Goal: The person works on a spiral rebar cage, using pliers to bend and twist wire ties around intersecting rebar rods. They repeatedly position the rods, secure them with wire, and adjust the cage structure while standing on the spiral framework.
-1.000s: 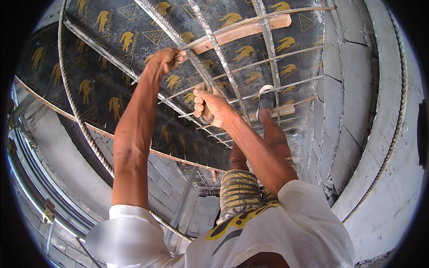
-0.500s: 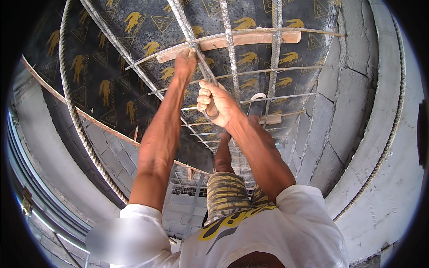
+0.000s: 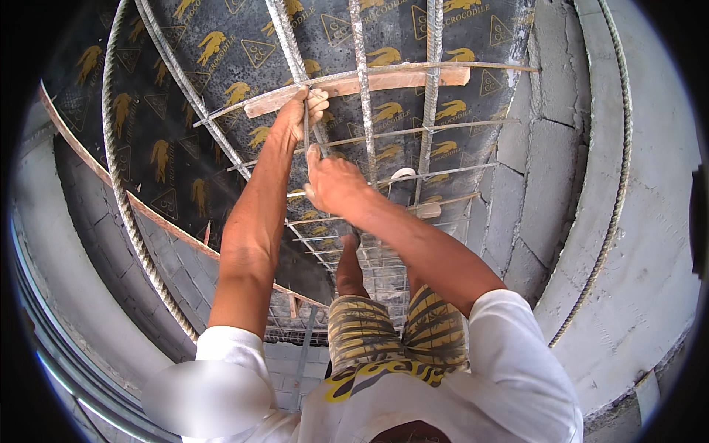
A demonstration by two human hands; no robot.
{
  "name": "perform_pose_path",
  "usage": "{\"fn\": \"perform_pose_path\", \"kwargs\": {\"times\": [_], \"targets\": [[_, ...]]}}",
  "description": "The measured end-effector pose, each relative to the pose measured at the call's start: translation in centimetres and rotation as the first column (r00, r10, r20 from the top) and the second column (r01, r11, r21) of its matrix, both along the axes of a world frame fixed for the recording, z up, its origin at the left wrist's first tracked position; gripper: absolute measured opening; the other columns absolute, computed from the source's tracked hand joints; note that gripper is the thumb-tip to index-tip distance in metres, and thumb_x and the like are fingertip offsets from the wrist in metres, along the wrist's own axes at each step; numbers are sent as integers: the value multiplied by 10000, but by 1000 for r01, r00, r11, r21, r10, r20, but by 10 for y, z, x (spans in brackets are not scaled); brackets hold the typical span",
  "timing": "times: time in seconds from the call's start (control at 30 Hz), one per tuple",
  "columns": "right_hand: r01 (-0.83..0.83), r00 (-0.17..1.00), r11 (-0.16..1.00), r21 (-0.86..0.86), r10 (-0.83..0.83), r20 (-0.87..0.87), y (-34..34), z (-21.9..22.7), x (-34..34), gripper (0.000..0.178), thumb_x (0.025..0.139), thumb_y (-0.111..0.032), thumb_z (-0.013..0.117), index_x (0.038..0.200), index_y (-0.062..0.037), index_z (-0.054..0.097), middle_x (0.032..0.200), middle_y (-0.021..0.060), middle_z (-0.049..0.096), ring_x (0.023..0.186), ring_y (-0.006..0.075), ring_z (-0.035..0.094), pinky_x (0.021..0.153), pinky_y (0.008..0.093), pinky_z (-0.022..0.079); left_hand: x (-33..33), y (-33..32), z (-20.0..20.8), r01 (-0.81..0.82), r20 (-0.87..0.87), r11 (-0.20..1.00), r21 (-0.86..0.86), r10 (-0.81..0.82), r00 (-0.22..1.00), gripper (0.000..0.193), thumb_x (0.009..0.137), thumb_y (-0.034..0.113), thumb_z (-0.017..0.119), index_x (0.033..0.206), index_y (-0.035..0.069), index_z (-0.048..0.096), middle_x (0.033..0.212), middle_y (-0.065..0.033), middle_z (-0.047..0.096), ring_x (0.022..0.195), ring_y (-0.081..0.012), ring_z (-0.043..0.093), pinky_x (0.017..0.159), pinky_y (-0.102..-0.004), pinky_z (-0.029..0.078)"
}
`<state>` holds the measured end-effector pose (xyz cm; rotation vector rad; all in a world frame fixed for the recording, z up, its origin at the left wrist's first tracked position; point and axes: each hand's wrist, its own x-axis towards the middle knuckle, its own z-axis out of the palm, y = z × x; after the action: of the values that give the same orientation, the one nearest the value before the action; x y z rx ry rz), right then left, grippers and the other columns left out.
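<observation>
My left hand [image 3: 301, 114] is closed around a lengthwise rebar [image 3: 285, 35], just below its crossing with a thinner crossbar [image 3: 258, 96]. Its fingertips curl out on the bar's right side; whether wire is pinched there is hidden. Below and to the right, my right hand [image 3: 336, 181] is wrapped on a slim grey metal tool [image 3: 306, 125]. The tool's shaft rises from this fist to the left fingers, against the rebar. Its handle end is covered by the hand. Behind the crossing, a wooden strip [image 3: 391, 82] lies under the crossbar.
Under the rebar grid spreads black formwork board [image 3: 244, 52] with yellow printing. Bent rebars arc upward at the left [image 3: 111, 148] and right [image 3: 620, 162]. Grey block wall [image 3: 543, 159] flanks the right side. My legs [image 3: 351, 269] stand among the lower bars.
My right hand has turned over, showing its back now, and shifted slightly left and down with the tool. My left fingers have curled further round the rebar. The whole view has shifted a little.
</observation>
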<state>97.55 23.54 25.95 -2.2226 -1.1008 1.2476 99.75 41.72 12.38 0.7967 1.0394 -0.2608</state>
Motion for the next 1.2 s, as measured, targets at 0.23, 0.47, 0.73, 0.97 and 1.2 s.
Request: {"fn": "perform_pose_path", "kwargs": {"times": [0.23,0.47,0.73,0.97,1.2], "targets": [[582,-798,668,-465,355,-488,-3,-58,-39,315,1036,-303,526,1135,-23,631,833,67,637,612,151,621,475,259,476,-8,10,-14,-107,143,954,-280,152,978,337,1093,329,453,1078,54,648,903,-49,741,785,-206,724,739,-351,613],[857,-65,282,-432,-773,-632,1,-59,-56,286,936,-293,602,1006,-15,608,746,96,575,592,238,544,549,383,457,-10,-14,-27,-130,274,844,-520,309,911,232,1021,300,621,978,78,674,810,-11,722,700,-183,705,685,-354,608],[639,724,758,132,-650,231,-41,-15,-9,335,941,-187,636,1187,11,524,937,234,700,772,378,722,662,489,567,-4,0,0,10,160,998,-63,1,987,302,1065,206,518,1251,-22,585,1216,-169,690,1186,-312,660,966,-420,582],[856,105,431,-287,-687,-719,-31,-10,4,423,998,-85,524,1392,-7,391,930,135,684,716,241,712,524,418,524,-21,-33,-26,-364,281,852,-375,479,832,304,1078,203,486,1276,0,596,1235,-116,691,1146,-260,662,958,-413,564],[148,920,963,-225,-51,388,10,23,-12,613,932,-44,541,1507,-10,329,994,247,673,833,348,736,668,434,615,-19,3,-16,-64,82,997,40,61,995,450,1043,447,458,1107,87,719,1088,-69,739,970,-182,662,808,-324,523]]}}
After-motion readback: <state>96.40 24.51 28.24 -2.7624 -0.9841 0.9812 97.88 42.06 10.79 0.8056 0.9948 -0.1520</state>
